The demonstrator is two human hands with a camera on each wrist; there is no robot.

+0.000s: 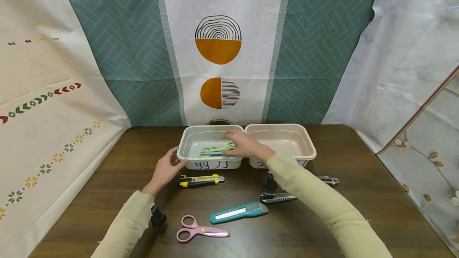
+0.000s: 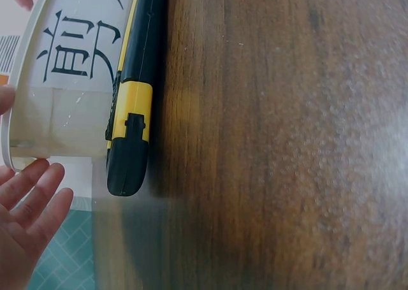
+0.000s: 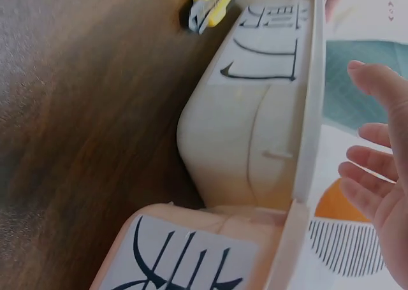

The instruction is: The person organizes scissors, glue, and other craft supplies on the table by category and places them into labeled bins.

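though over the open-topped white bin [image 1: 193, 142], right hand [image 1: 244, 145] fingers apart, left hand [image 1: 166, 170] clamped on its rim [image 1: 211, 160]

Pale bin [image 1: 190, 140], upright; scissors [image 1: 227, 147] (green), lying inside

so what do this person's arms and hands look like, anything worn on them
Both arms wear long, plain, pale yellow sleeves: left sleeve, right sleeve. The left hand and right hand are ungloved. A small black device shows near each cuff: left device, right device.
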